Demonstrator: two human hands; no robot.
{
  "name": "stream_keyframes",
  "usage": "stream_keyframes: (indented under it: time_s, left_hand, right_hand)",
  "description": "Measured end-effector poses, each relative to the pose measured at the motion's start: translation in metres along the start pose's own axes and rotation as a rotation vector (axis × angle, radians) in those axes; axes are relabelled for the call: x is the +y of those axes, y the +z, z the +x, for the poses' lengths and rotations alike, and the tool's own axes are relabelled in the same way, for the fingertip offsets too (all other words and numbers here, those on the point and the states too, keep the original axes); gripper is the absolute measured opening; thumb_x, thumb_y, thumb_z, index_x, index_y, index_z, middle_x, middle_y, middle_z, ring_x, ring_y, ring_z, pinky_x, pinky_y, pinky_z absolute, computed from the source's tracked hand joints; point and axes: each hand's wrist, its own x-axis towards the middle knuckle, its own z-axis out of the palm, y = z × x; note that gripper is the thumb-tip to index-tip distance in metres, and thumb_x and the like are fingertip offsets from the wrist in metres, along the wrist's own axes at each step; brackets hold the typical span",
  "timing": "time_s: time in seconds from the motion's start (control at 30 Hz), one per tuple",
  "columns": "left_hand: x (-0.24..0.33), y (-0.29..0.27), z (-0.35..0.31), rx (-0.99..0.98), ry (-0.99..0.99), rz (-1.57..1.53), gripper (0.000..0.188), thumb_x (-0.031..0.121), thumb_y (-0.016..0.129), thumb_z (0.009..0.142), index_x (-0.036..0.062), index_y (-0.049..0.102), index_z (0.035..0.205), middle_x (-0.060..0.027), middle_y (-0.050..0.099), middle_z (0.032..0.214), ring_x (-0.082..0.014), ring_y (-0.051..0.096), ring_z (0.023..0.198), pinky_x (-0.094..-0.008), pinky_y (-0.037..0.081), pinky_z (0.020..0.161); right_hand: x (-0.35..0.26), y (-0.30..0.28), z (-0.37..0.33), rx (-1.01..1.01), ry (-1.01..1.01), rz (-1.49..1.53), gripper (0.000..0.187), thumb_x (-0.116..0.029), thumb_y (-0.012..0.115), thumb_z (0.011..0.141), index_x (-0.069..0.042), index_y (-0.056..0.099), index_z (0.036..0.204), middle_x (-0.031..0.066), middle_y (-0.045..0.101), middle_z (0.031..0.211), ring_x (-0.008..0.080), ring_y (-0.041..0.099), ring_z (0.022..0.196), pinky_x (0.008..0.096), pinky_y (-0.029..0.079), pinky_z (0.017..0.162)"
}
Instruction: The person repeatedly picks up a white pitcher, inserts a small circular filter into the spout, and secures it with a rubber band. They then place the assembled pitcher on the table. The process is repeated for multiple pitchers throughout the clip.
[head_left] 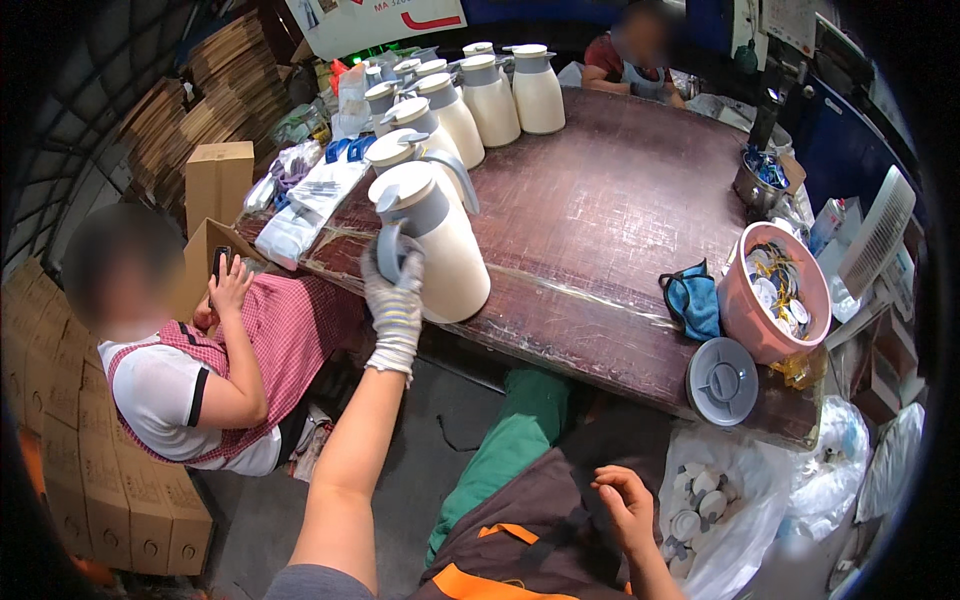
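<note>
My left hand (pixel 393 290), in a striped knit glove, is closed round the grey handle of a cream vacuum jug (pixel 450 255) with a grey collar and white lid. The jug stands upright near the table's front edge, at the end of a row of similar jugs (pixel 487 100) running to the back. My right hand (pixel 625 500) is bare and held over my lap, its fingers loosely bent and apart with nothing between them. Beside it, below the table, a clear plastic bag (pixel 740 500) contains white and grey round parts (pixel 697 505).
On the dark red table (pixel 620 190) are a pink bucket (pixel 745 320) of small parts, a grey round lid (pixel 722 382), a blue cloth (pixel 692 300) and plastic bags (pixel 310 205). One person (pixel 200 370) sits at left holding a phone; another (pixel 630 60) sits behind. Cartons (pixel 110 490) stand left.
</note>
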Motion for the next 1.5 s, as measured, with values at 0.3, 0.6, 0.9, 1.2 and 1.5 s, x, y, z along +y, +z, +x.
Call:
stream_keyframes:
  time_s: [0.3,0.6,0.9,1.2,1.5]
  left_hand:
    - [-0.025,0.017,-0.045,-0.473,0.615,0.95,0.057,0.031,0.07,0.078,0.0036,0.053,0.125,-0.0175,0.06,0.087,-0.0371,0.062,0.079,-0.0492,0.049,0.073]
    - [-0.066,0.064,-0.006,-0.687,0.491,1.227,0.066,0.031,0.061,0.083,0.0164,0.042,0.145,-0.0163,0.07,0.093,-0.0313,0.068,0.082,-0.047,0.05,0.08]
    - [-0.143,0.047,0.045,-0.345,0.323,1.373,0.052,0.037,0.055,0.086,0.0148,0.053,0.134,-0.0129,0.061,0.11,-0.0294,0.06,0.098,-0.0474,0.045,0.087]
    - [-0.149,0.038,0.046,-0.246,0.322,1.182,0.02,0.027,0.063,0.081,0.0127,0.062,0.095,-0.0094,0.061,0.095,-0.0283,0.059,0.096,-0.0461,0.045,0.084]
    - [-0.15,0.036,0.047,-0.217,0.346,1.103,0.018,0.025,0.061,0.084,0.0126,0.063,0.097,-0.0117,0.063,0.095,-0.0315,0.061,0.092,-0.0471,0.047,0.081]
  right_hand:
    - [0.027,-0.004,0.001,0.045,0.029,-0.089,0.011,-0.003,0.059,0.09,0.002,0.065,0.098,0.0113,0.066,0.107,0.0183,0.063,0.097,0.0287,0.049,0.087]
    - [0.05,-0.021,0.015,0.153,0.041,-0.298,0.012,-0.004,0.061,0.088,0.001,0.066,0.098,0.0101,0.067,0.099,0.0195,0.064,0.093,0.0295,0.049,0.084]
    - [0.069,-0.019,0.017,0.2,0.011,-0.734,0.025,-0.022,0.059,0.095,-0.006,0.065,0.113,0.0157,0.067,0.107,0.0319,0.064,0.1,0.0371,0.05,0.088]
    - [0.071,-0.002,0.048,0.103,-0.004,-1.059,0.026,-0.022,0.056,0.096,-0.007,0.066,0.115,0.0144,0.069,0.108,0.0316,0.067,0.097,0.0373,0.052,0.085]
    - [0.069,0.0,0.045,0.114,-0.034,-1.059,0.029,-0.024,0.055,0.097,-0.008,0.063,0.119,0.0161,0.069,0.109,0.0339,0.066,0.097,0.0388,0.052,0.083]
